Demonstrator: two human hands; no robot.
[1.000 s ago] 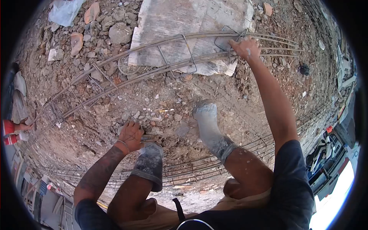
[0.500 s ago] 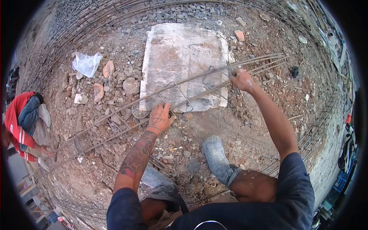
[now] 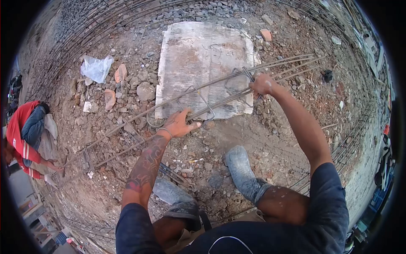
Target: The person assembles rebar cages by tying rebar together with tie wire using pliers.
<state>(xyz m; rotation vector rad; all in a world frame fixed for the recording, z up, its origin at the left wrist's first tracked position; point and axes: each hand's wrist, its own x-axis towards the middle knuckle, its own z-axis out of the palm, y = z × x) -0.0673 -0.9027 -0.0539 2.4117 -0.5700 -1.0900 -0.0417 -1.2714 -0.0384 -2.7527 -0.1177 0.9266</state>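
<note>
A long rebar cage (image 3: 146,113) slants across the ground, its thin bars joined by bent wire stirrups (image 3: 206,102). My left hand (image 3: 177,123) curls its fingers over the nearer bars, with the thumb held apart below them. Closed around a bunch of stirrups (image 3: 246,73) near the cage's right end is my right hand (image 3: 262,84); its fingertips are partly hidden. Under that part of the cage lies a worn, whitish board (image 3: 203,55).
A person in a red top (image 3: 21,131) crouches at the left, one hand near the cage's far end. More rebar (image 3: 114,21) arcs along the back. Rubble, a plastic bag (image 3: 96,69) and brick pieces (image 3: 120,73) lie around. My boots (image 3: 241,167) stand below the cage.
The bunched stirrups have tilted and shifted slightly left with my right hand. My left hand has turned, its thumb now pointing right. The view has shifted a little.
</note>
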